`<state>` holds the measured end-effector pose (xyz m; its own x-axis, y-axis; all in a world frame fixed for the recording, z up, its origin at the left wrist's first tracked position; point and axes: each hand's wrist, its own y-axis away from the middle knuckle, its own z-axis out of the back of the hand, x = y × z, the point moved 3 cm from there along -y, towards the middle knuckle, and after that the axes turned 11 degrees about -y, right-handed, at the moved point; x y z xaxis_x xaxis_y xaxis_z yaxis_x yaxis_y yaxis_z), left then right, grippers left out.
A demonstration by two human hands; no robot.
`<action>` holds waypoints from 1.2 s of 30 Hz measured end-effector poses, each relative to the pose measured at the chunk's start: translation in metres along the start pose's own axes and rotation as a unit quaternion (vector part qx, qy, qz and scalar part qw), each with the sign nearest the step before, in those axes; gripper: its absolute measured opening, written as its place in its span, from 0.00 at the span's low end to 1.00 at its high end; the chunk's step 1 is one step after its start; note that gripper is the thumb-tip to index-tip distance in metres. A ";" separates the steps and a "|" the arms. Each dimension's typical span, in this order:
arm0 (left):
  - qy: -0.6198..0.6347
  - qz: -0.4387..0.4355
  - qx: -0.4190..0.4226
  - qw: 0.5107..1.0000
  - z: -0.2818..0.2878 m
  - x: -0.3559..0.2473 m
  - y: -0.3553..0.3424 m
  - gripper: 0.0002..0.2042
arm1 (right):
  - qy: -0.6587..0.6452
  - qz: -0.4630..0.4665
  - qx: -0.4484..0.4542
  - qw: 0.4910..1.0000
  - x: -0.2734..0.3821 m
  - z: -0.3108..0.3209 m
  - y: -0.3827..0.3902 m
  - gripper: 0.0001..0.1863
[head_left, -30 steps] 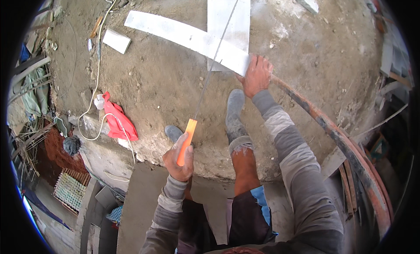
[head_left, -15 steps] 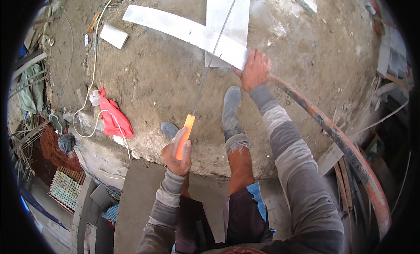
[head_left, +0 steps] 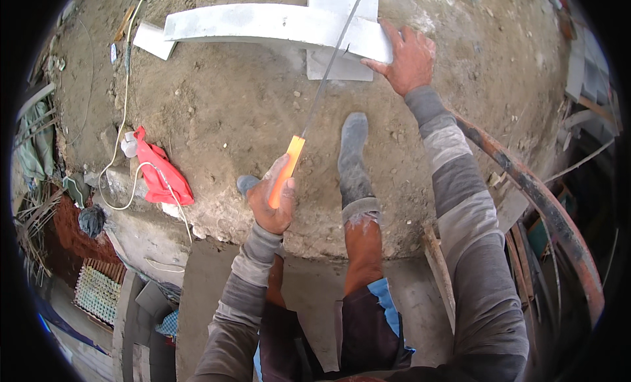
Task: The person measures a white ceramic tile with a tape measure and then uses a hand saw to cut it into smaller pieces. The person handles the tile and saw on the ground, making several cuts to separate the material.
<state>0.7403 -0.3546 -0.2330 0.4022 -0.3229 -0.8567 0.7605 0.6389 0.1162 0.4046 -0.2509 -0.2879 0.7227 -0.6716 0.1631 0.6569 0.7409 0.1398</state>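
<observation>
Head view, nearest first: dark shorts (head_left: 371,336) with blue side panels show between two striped sleeves, and at the near left a blue checked thing (head_left: 169,324) sits among grey slabs. A little farther, at the far left side, a tray-like panel (head_left: 98,290) with brown slats carries rows of pale bumps, too small to make out. Left hand (head_left: 273,208) is closed around the orange handle of a saw (head_left: 286,171), fingers wrapped and thumb along it; the blade runs out beyond the grip, away from the body. To its left, a red bag-like sheet (head_left: 161,175) lies slumped with a pale cord (head_left: 121,129) across it; its inside is hidden. Grey boots (head_left: 353,142) stand on bare earth past the handle. Farther out, right hand (head_left: 411,60) pinches the right end of a long white strip (head_left: 263,22), thumb at the near edge and fingers over the end. From that grip the strip reaches left, over a pale slab (head_left: 338,66), toward a small white block (head_left: 154,41). The blade crosses the strip between the two hands, just left of a short dark notch; whether it touches, I cannot tell.
</observation>
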 end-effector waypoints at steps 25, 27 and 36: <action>-0.046 0.042 -0.039 0.997 -0.039 -0.053 -0.037 0.19 | -0.013 0.040 0.101 0.994 -0.054 0.005 -0.110 0.50; -0.064 0.018 -0.044 0.997 -0.038 -0.056 -0.038 0.19 | -0.020 0.036 0.099 0.994 -0.056 0.005 -0.111 0.50; -0.039 0.092 -0.026 0.995 -0.040 -0.078 -0.039 0.17 | -0.010 0.020 0.106 0.994 -0.045 0.007 -0.101 0.49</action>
<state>0.6590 -0.3266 -0.1909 0.5717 -0.2489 -0.7818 0.6435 0.7271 0.2390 0.3039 -0.2953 -0.3030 0.7418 -0.6424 0.1925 0.5656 0.7535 0.3350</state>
